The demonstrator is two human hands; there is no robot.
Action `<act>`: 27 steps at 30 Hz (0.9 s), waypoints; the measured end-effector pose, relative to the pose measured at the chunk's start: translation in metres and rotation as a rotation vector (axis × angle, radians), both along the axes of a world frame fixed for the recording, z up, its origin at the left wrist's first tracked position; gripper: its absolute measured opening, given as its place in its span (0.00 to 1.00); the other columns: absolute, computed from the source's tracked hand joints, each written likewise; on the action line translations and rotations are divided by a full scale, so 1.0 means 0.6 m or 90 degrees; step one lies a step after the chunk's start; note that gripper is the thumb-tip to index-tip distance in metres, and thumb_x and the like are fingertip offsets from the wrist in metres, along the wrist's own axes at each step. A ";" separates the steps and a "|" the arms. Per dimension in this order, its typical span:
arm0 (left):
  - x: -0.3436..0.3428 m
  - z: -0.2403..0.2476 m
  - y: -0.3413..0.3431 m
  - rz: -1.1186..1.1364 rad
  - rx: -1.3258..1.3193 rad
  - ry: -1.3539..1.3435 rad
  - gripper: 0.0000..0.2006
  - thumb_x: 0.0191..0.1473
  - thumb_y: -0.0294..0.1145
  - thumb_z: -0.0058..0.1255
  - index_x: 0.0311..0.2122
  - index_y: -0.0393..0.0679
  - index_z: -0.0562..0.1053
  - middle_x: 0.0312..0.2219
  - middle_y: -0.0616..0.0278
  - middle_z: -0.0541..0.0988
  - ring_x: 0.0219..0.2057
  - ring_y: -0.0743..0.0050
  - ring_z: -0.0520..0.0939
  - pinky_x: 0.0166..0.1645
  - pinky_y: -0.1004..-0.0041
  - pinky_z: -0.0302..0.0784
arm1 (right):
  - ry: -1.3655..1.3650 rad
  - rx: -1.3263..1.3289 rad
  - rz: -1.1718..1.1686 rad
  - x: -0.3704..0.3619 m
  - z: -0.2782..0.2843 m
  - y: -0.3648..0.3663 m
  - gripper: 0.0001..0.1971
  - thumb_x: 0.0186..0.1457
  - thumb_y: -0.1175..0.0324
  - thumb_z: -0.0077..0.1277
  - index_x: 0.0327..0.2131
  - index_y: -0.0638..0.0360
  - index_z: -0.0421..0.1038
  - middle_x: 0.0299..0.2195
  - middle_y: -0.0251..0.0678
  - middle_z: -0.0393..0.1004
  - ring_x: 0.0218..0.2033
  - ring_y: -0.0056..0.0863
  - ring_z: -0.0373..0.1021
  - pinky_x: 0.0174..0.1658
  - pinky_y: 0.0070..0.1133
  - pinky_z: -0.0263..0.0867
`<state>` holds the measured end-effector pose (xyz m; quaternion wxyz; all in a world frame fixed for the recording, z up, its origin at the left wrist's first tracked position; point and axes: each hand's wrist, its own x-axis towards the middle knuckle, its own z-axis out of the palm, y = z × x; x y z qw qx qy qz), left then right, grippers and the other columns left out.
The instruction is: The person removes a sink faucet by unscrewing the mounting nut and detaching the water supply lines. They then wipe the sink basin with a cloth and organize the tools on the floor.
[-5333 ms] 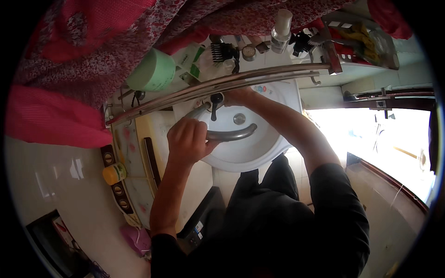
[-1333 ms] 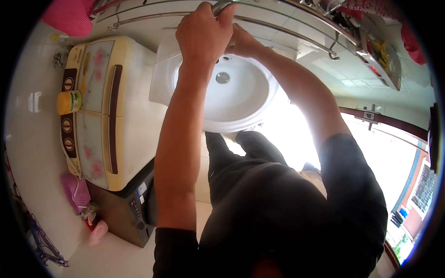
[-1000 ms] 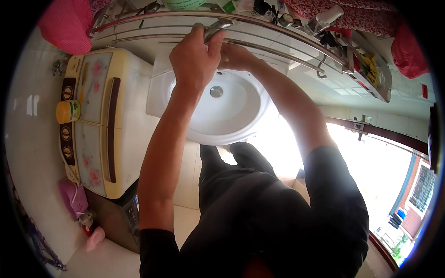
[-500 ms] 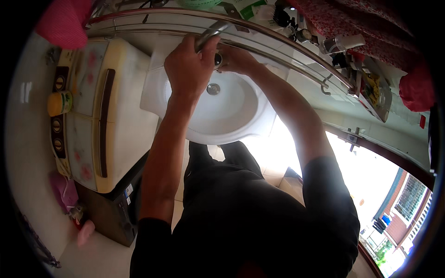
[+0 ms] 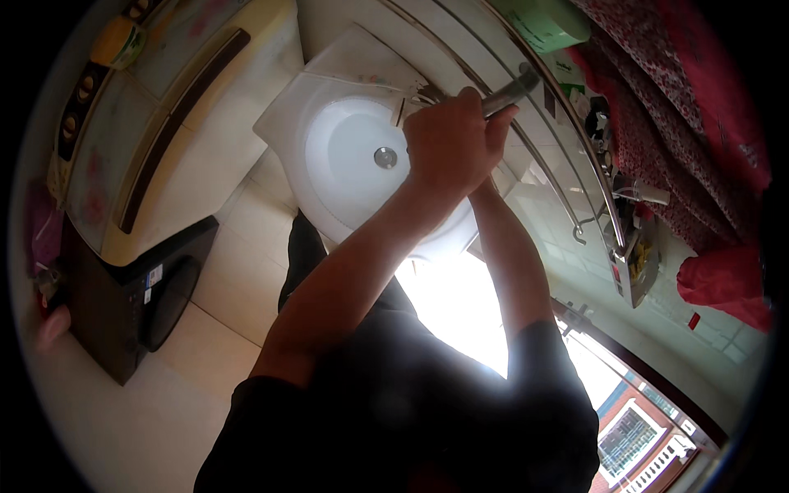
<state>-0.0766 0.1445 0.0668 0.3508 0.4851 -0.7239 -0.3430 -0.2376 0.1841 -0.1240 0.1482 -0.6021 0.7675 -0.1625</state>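
Note:
My left hand [image 5: 454, 144] is closed over the right rear rim of the white washbasin [image 5: 283, 123]. A shiny metal bar with a rounded end [image 5: 511, 92] sticks out of its grip; its exact kind is hidden by the fingers. Behind that fist goes my right forearm [image 5: 516, 255], its hand out of sight under the left one. Some small metal parts [image 5: 429, 93] show just beside the left knuckles at the back of the basin. In the bowl the round metal drain [image 5: 385, 158] is uncovered.
A metal rail shelf [image 5: 534, 156] runs along the wall close to my hands, with a green container [image 5: 546, 23] and hanging red patterned cloth [image 5: 657, 140]. On the left stand a cream washing machine [image 5: 205, 131] and a dark box [image 5: 136, 304]. Bright daylight enters at right.
The view has turned, and my left hand with the metal bar now lies further right in it. The right hand, partly visible before beside the left, is now hidden behind it.

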 end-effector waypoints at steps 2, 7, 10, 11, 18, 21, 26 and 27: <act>0.001 -0.005 0.007 0.029 0.006 0.020 0.23 0.53 0.54 0.60 0.23 0.42 0.72 0.14 0.56 0.77 0.17 0.55 0.81 0.24 0.60 0.74 | -0.017 -0.029 0.007 0.000 0.007 0.011 0.34 0.42 0.59 0.69 0.52 0.56 0.66 0.48 0.47 0.71 0.52 0.49 0.68 0.51 0.39 0.69; 0.011 0.003 -0.055 -0.224 0.109 0.077 0.24 0.57 0.51 0.53 0.21 0.40 0.73 0.14 0.58 0.77 0.17 0.59 0.82 0.26 0.61 0.76 | -0.035 -0.029 -0.007 -0.048 0.012 0.016 0.32 0.43 0.60 0.68 0.51 0.57 0.66 0.47 0.47 0.72 0.51 0.49 0.68 0.50 0.39 0.69; 0.023 0.019 -0.118 -0.540 0.367 0.100 0.26 0.60 0.50 0.44 0.21 0.38 0.77 0.14 0.60 0.78 0.19 0.62 0.83 0.32 0.59 0.80 | -0.043 -0.021 0.009 -0.054 0.005 -0.013 0.31 0.43 0.60 0.68 0.51 0.57 0.66 0.46 0.47 0.72 0.50 0.49 0.68 0.50 0.39 0.69; 0.022 0.022 -0.107 -0.470 0.335 0.095 0.25 0.58 0.49 0.44 0.21 0.38 0.77 0.17 0.55 0.79 0.23 0.60 0.83 0.34 0.56 0.79 | -0.043 -0.021 0.015 -0.053 0.003 -0.021 0.31 0.44 0.60 0.68 0.50 0.57 0.66 0.46 0.47 0.72 0.50 0.49 0.69 0.49 0.39 0.69; -0.004 0.029 -0.012 -0.226 0.356 0.178 0.29 0.64 0.53 0.41 0.24 0.34 0.74 0.24 0.44 0.79 0.29 0.44 0.84 0.39 0.51 0.79 | -0.072 0.001 0.029 -0.067 -0.011 -0.048 0.29 0.45 0.61 0.67 0.49 0.58 0.67 0.44 0.47 0.72 0.48 0.50 0.69 0.48 0.39 0.70; -0.019 0.029 -0.009 -0.047 0.326 0.220 0.27 0.64 0.52 0.43 0.25 0.35 0.73 0.20 0.48 0.77 0.26 0.45 0.82 0.36 0.53 0.77 | -0.078 -0.014 0.029 -0.066 -0.005 -0.032 0.28 0.45 0.62 0.66 0.48 0.58 0.67 0.44 0.47 0.72 0.47 0.50 0.70 0.47 0.39 0.70; -0.006 0.035 -0.023 0.071 0.456 0.393 0.26 0.63 0.52 0.45 0.24 0.36 0.71 0.15 0.59 0.72 0.19 0.63 0.76 0.28 0.61 0.68 | -0.072 -0.052 0.016 -0.067 -0.004 -0.009 0.26 0.46 0.63 0.66 0.47 0.59 0.68 0.43 0.48 0.72 0.46 0.50 0.70 0.46 0.39 0.70; -0.011 0.030 -0.019 0.085 0.482 0.465 0.26 0.64 0.52 0.45 0.23 0.38 0.70 0.15 0.63 0.70 0.18 0.70 0.72 0.26 0.64 0.66 | -0.070 -0.061 0.010 -0.067 -0.006 -0.002 0.26 0.46 0.63 0.65 0.47 0.59 0.68 0.43 0.48 0.72 0.46 0.50 0.70 0.46 0.39 0.70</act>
